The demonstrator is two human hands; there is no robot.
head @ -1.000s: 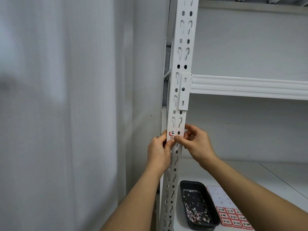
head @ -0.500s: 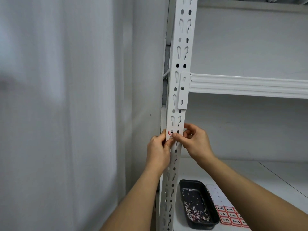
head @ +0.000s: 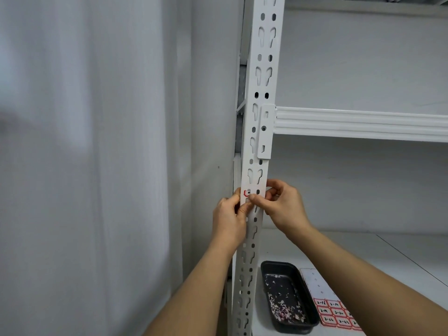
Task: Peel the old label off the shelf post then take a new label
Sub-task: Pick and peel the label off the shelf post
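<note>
Both hands are up on the white shelf post [head: 260,132]. The left hand [head: 229,220] and the right hand [head: 282,204] pinch the old label [head: 246,193] with their fingertips. Only a small red corner of it shows. Down on the shelf [head: 363,251] sits a black tray [head: 288,297] with little paper bits, just beside a sheet of new labels [head: 335,312].

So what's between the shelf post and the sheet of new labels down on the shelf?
In the head view, a black tray holding paper scraps sits between the shelf post and the label sheet.
</note>
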